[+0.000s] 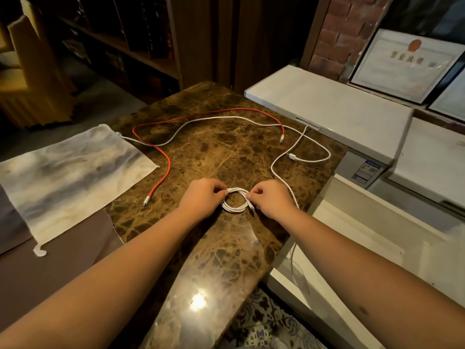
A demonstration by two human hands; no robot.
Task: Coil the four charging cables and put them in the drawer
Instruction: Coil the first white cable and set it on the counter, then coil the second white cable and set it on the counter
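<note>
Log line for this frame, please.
step: coiling | left hand + right hand: pinching white coil | red cable: loose on table

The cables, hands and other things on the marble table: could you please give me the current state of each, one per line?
Coiled white cable: wound into a loop, held at both sides.
Left hand: pinching the coil's left side.
Right hand: pinching the coil's right side.
Red cable: uncoiled, lying loose.
Long white cable: uncoiled, crossing the red one.
Right white cable: uncoiled, trailing off the table edge.
Cloth: spread flat.
</note>
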